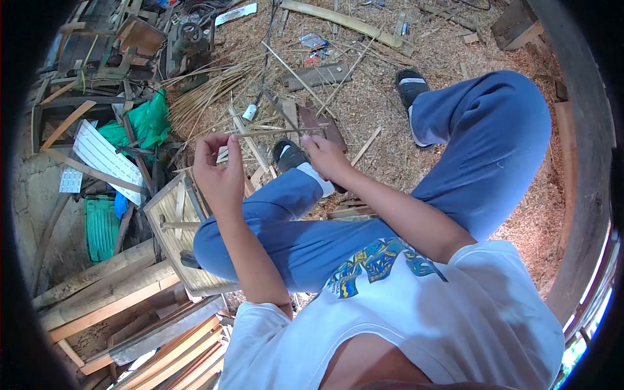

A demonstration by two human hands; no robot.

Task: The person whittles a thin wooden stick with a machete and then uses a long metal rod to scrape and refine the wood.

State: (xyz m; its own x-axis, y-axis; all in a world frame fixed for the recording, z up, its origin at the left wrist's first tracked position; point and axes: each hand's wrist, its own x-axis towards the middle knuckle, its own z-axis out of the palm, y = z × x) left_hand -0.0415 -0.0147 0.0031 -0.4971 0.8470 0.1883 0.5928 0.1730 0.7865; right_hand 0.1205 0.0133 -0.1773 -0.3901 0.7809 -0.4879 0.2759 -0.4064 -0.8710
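My left hand (pixel 220 170) is raised over my bent knee, its thumb and fingertips pinching one end of a thin bamboo strip (pixel 270 132). The strip runs level across to my right hand (pixel 325 158). That hand is closed around what looks like a knife (pixel 281 112), whose narrow dark blade points up and to the left, away from me. Blade and strip cross at the right fingers; whether they touch is too small to tell. The knife's handle is hidden in my grip.
A bundle of thin bamboo sticks (pixel 205 97) lies on the shaving-covered ground beyond my left hand. Wooden boards (pixel 317 77) and loose sticks surround my feet. A wooden box-like piece (pixel 170 211) stands by my left knee. Scrap and green plastic (pixel 148 123) pile up left.
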